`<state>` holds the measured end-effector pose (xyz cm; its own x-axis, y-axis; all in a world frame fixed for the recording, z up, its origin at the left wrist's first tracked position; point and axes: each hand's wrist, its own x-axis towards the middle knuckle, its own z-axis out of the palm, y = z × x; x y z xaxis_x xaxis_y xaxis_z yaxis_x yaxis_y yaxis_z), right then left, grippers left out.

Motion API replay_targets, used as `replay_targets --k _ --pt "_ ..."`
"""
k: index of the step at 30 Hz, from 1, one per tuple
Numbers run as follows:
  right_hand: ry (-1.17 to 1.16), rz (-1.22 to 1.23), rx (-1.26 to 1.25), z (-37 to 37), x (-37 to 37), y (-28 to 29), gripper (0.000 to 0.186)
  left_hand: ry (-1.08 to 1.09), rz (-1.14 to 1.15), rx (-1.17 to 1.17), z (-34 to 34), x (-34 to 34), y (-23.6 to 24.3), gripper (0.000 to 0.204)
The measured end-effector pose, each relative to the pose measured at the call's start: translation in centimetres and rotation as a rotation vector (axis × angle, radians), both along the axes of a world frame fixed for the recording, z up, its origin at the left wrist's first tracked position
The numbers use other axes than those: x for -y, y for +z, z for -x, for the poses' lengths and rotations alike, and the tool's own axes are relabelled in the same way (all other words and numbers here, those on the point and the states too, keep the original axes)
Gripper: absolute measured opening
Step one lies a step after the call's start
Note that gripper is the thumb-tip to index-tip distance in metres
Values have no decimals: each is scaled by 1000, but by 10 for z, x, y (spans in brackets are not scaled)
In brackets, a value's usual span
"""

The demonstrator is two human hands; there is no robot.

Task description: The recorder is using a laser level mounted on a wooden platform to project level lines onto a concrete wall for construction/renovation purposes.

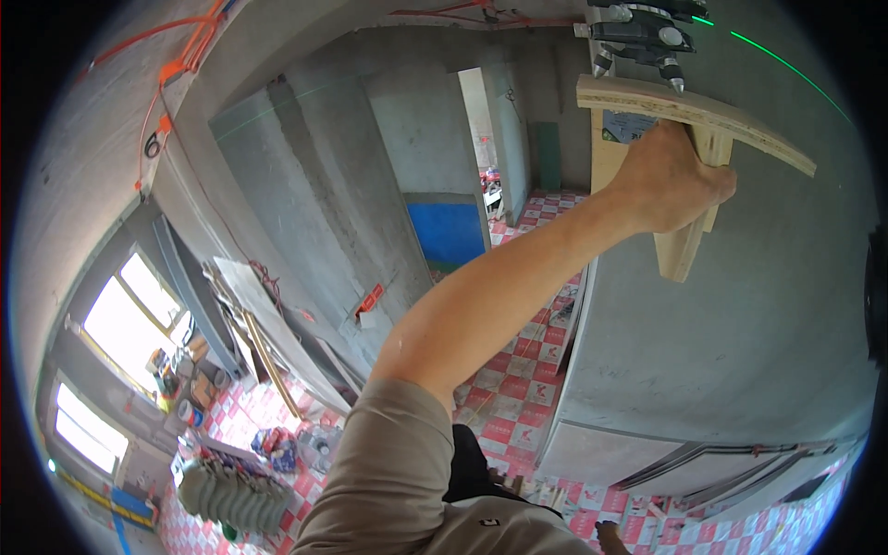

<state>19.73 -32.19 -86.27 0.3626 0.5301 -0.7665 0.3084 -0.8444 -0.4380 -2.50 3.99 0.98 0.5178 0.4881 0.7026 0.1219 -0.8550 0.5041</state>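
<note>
Sleeve and forearm: grey-brown short sleeve, bare forearm running up to the wooden bracket, which is way out at arm's length.
Left hand: this one is doing the holding, fist basically, fingers curled around the bracket's wood just under its top board.
Right hand: what looks like it is far below the bracket, tiny at the bottom edge. Can't tell if it's closed or holding anything, sorry.
Bracket: raw wood, top board plus pieces angling down below the fist, up against the grey wall.
Black device: some pointy-footed gadget right above the bracket, feet down at its top board.
Green line: bright streak on the wall, above and right of the bracket.
Floor: red-and-white checked covering, well below the bracket.
Blue panel: on the wall left of the bracket, farther back.
Windows: bright one far left of the bracket, another just below it.
</note>
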Motion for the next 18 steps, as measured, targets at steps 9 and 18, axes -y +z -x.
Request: replay_targets --k 9,18 --pt "142 -254 176 34 42 43 60 -26 -12 95 -10 -3 6 49" --pt "63 -157 163 50 22 117 56 7 20 69 5 -5 1 54"
